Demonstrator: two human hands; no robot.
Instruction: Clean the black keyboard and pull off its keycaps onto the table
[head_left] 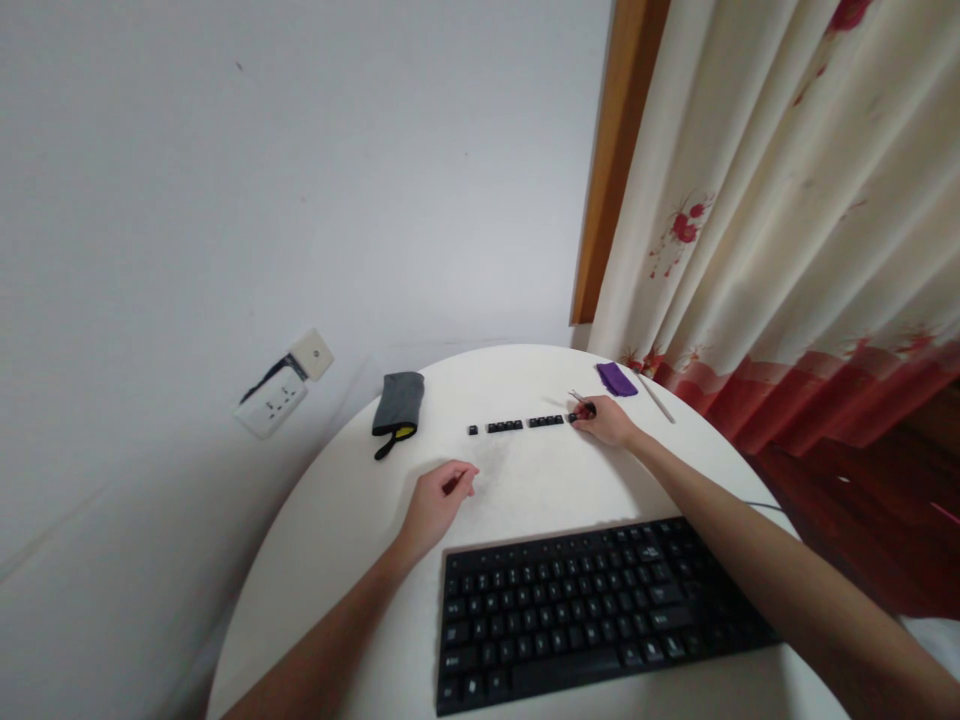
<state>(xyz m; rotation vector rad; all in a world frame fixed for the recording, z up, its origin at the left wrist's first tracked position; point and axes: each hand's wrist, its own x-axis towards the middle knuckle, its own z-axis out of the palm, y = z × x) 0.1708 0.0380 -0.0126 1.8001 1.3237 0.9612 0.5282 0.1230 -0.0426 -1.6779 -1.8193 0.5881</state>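
Note:
My right hand (606, 420) is closed, its fingertips at the right end of a line of black keycaps (546, 421). A small tool with thin metal prongs (577, 396) and a dark handle sticks out of that hand. The fingers also touch the last keycap (572, 417); whether they grip it I cannot tell. To the left lie another group of keycaps (505, 427) and one single keycap (472, 430). My left hand (441, 494) rests on the table with curled fingers, and nothing shows in them. Below both hands lies a black keyboard (570, 605), partly covered by my right forearm.
A grey pouch (399, 402) with a black loop lies at the left of the round white table (330, 560). A purple cloth (616, 379) and a thin pale stick (656, 398) lie at the right. Behind are a wall with a socket (271, 402) and a curtain (720, 250).

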